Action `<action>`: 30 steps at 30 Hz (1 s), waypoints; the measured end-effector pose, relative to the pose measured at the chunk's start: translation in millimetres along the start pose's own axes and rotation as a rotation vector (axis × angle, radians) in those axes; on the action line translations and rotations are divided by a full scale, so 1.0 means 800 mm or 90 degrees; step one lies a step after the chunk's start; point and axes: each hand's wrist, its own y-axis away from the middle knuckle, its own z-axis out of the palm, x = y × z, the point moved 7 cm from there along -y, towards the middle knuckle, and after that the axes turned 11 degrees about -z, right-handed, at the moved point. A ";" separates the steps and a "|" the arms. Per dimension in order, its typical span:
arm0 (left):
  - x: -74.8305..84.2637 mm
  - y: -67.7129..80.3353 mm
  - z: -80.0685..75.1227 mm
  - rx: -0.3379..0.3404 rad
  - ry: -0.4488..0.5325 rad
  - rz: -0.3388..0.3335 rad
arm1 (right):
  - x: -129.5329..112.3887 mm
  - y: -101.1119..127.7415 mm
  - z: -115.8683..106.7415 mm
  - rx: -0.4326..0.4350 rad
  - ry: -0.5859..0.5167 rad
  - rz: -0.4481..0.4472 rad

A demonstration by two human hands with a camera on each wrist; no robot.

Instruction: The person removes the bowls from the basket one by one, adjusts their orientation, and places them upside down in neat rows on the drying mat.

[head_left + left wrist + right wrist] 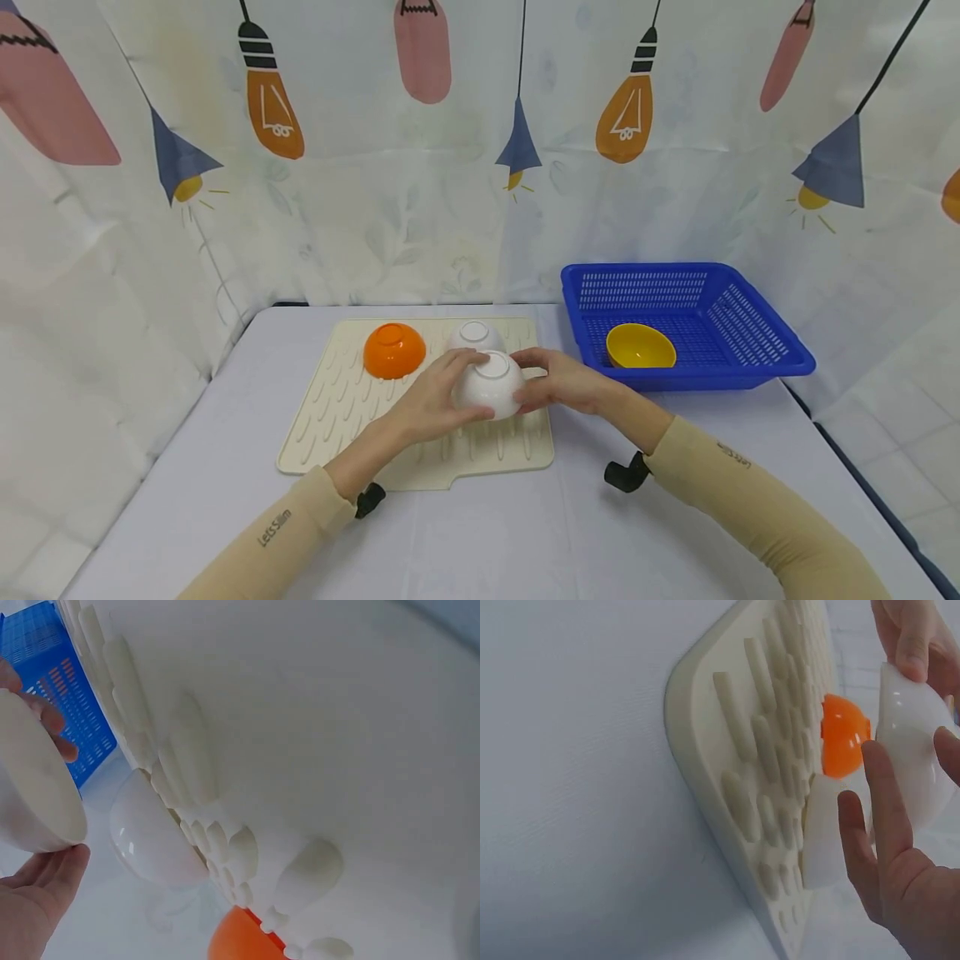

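Left hand (431,404) and right hand (564,382) cupped round glossy white bowl (491,384), inverted above ribbed cream mat (330,417). Yellow bowl (640,346) inside blue mesh basket (757,367).

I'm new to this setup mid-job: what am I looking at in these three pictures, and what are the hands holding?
No machine here: a person's two bare hands. The wide picture comes from a head camera; the other two from cameras on each wrist. The left hand and right hand together hold a white bowl, upside down, over a cream ridged mat. On the mat sit an orange bowl and a second white bowl, both upside down. A blue basket holds a yellow bowl.
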 end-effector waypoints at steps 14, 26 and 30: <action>0.001 -0.002 -0.007 0.015 -0.009 0.009 | -0.017 0.004 0.000 0.002 0.192 -0.164; -0.002 0.000 -0.009 0.010 -0.010 0.012 | -0.033 0.010 0.015 -0.039 0.276 -0.337; -0.004 0.000 -0.008 0.004 -0.006 0.011 | -0.034 0.012 0.019 -0.052 0.288 -0.361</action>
